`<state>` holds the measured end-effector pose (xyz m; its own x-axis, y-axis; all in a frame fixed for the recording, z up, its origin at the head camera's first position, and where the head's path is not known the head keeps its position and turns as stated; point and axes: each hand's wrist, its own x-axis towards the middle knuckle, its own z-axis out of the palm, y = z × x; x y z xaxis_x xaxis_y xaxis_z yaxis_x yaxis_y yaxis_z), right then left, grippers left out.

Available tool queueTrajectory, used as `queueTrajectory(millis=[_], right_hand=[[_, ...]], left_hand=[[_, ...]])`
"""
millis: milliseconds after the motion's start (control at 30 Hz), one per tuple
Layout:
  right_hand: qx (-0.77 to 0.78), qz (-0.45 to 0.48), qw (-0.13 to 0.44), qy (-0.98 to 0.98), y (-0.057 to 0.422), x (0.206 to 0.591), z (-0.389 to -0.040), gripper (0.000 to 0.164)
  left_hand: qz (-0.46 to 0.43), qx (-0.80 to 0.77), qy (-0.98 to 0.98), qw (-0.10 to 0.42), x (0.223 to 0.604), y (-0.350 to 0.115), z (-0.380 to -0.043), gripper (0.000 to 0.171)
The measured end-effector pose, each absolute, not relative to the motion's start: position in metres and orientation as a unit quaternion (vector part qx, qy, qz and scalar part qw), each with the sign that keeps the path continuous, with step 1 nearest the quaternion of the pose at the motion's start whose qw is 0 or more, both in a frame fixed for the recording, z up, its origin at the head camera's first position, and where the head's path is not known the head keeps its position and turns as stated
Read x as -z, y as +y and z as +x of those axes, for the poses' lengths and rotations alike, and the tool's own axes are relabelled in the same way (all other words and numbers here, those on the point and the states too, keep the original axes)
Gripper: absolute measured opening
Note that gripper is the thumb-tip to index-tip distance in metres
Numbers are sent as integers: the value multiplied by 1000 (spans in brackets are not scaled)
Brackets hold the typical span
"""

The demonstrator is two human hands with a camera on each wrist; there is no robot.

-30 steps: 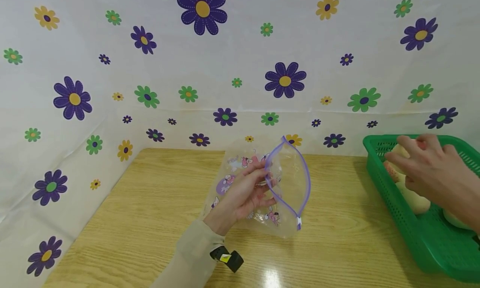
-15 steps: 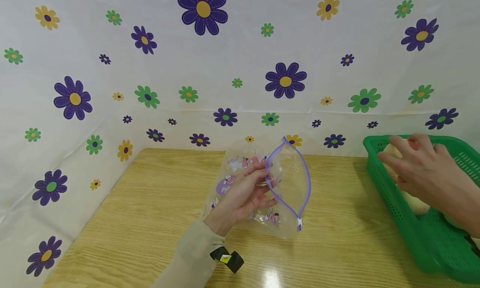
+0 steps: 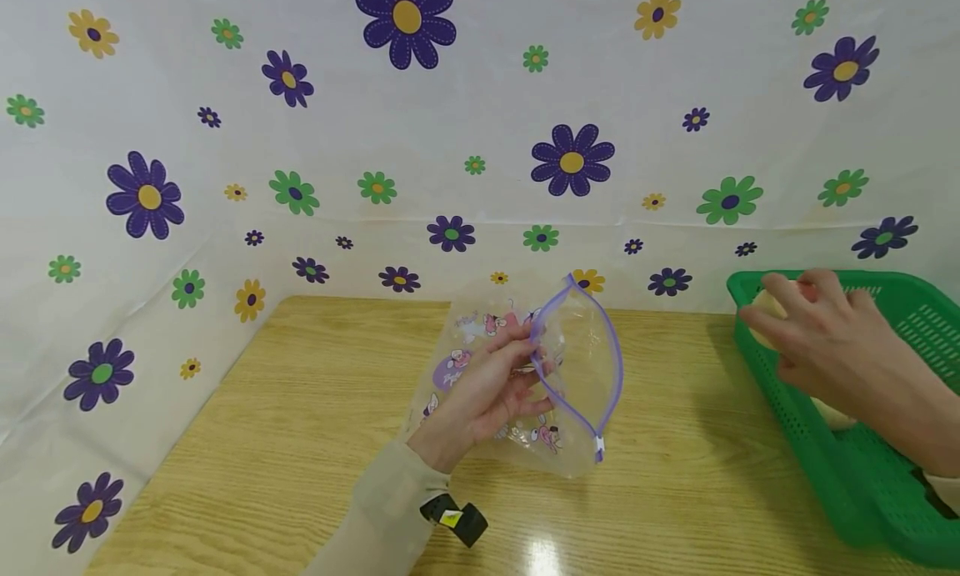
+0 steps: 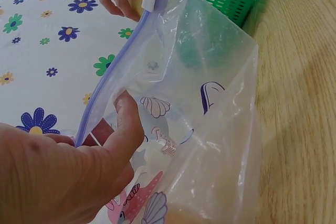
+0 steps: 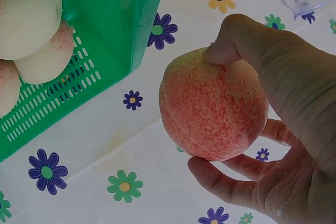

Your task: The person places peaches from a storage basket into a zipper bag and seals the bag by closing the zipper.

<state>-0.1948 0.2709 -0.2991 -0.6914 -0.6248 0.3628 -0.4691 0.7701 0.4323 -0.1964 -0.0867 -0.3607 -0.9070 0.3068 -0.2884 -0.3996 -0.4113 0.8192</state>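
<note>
My left hand [image 3: 487,401] holds a clear zipper bag [image 3: 546,436] with cartoon prints and a purple edge, gripping it near its mouth, which gapes to the right. A white slider [image 4: 149,0] sits at one end of the purple zip. In the right wrist view, my right hand [image 5: 283,77] grips a red-speckled peach [image 5: 212,106] between thumb and fingers. That hand is over the left side of the green basket [image 3: 795,451] in the head view, largely covering the peach. More pale peaches [image 5: 29,17] lie in the basket.
The wooden table [image 3: 285,434] spans the front, with the basket along its right side. A white sheet with printed flowers [image 3: 337,126] hangs behind and at the left. A black wrist strap [image 3: 453,518] is on the left sleeve.
My right hand has moved left with the peach, toward the basket's left rim. The left hand and the bag have stayed in place.
</note>
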Motion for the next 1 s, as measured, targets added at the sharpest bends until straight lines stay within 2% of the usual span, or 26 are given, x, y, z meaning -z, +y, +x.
queueTrajectory(millis=[300, 733, 1000], right_hand=[[145, 300, 241, -912, 265, 300, -194, 62], [143, 308, 249, -907, 254, 302, -194, 50], [118, 322, 258, -903, 248, 304, -196, 57]], left_hand=[[-48, -834, 508, 210, 361, -87, -196, 21], [-50, -829, 515, 211, 361, -87, -196, 20], [-48, -831, 510, 215, 360, -87, -196, 18]])
